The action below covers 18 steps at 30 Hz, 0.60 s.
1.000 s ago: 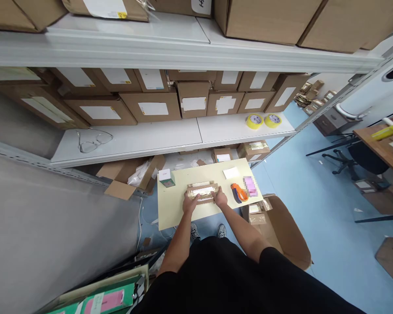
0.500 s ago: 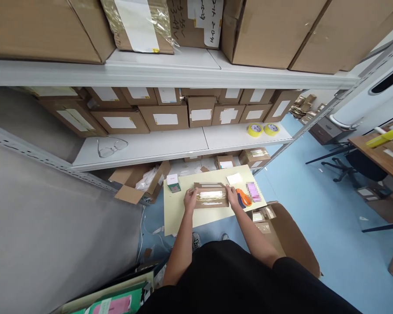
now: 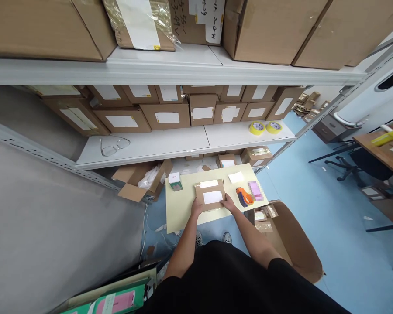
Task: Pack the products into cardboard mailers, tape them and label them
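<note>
A flat brown cardboard box (image 3: 201,198) with white labels is held over the pale yellow tabletop (image 3: 178,213). My left hand (image 3: 196,206) grips its near left corner, while my right hand (image 3: 228,203) closes on its right edge. To the right of my right hand lies an orange and dark blue tape dispenser (image 3: 245,197). Beside that is a pink item (image 3: 255,190), blurred out in the picture. A white slip of paper (image 3: 236,177) rests near the table's far edge. At the far left corner stands a small white and green box (image 3: 175,181).
Shelving with a white board (image 3: 170,146) rises beyond the table, carrying boxes, glasses (image 3: 114,146) and yellow tape rolls (image 3: 257,127). An open carton (image 3: 293,244) stands right of the table. Another open carton (image 3: 140,181) is on the left. Cables (image 3: 144,226) lie on the floor.
The cardboard box has been turned over in my hands, so a face with a large white label now shows. Both hands have moved to its nearer side.
</note>
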Motion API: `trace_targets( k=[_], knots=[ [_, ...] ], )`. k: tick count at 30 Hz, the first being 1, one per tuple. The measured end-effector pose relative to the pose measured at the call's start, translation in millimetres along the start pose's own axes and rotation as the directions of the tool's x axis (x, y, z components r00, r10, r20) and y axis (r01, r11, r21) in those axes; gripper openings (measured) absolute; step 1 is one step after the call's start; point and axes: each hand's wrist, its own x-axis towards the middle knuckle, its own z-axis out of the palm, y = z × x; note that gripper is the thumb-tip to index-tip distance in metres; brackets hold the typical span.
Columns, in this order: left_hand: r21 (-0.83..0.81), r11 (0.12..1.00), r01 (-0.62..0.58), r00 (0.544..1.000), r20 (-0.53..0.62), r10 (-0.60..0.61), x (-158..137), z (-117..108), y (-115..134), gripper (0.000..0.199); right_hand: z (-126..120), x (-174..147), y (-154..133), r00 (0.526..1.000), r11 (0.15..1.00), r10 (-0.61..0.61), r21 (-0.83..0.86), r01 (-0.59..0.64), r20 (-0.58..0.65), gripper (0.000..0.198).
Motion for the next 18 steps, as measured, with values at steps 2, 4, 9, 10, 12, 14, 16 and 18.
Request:
trace_targets(
  k=[2, 4, 9, 10, 12, 14, 16, 18],
  knots=[
    [0.0, 0.999, 0.032, 0.999, 0.015, -0.032, 3, -2, 4, 0.06, -5, 1, -5, 1.0, 0.999, 0.02, 0.033, -0.02, -0.005, 0.049],
    [0.001, 0.999, 0.034, 0.999, -0.002, -0.034, 4, -4, 8, 0.064, -13, 1, -10, 0.999, 0.997, 0.004, 0.081, -0.001, -0.035, 0.051],
    [0.058, 0.985, -0.161, 0.981, -0.105, 0.166, -1, -8, 5, 0.071, -31, -6, -11, 0.957, 0.944, -0.227, 0.2, 0.262, -0.183, 0.074],
    [0.091, 0.981, -0.17, 0.978, -0.108, 0.18, -3, -6, 3, 0.071, -32, -8, -8, 0.956, 0.946, -0.238, 0.181, 0.267, -0.17, 0.08],
    [0.127, 0.981, -0.143, 0.986, -0.07, 0.153, -7, 0, -3, 0.073, -29, -11, 1, 0.977, 0.968, -0.194, 0.146, 0.206, -0.09, 0.089],
    [0.124, 0.987, -0.106, 0.994, 0.016, 0.105, -12, 7, -10, 0.082, -24, -14, 12, 0.993, 0.984, -0.119, 0.136, 0.116, 0.014, 0.094],
    [0.114, 0.989, -0.094, 0.992, 0.092, 0.083, -16, 12, -16, 0.089, -21, -16, 24, 0.993, 0.99, -0.075, 0.122, 0.064, 0.09, 0.096],
    [0.113, 0.99, -0.086, 0.989, 0.127, 0.072, -18, 12, -20, 0.091, -22, -18, 33, 0.993, 0.996, -0.073, 0.056, 0.068, 0.088, 0.093]
  ],
)
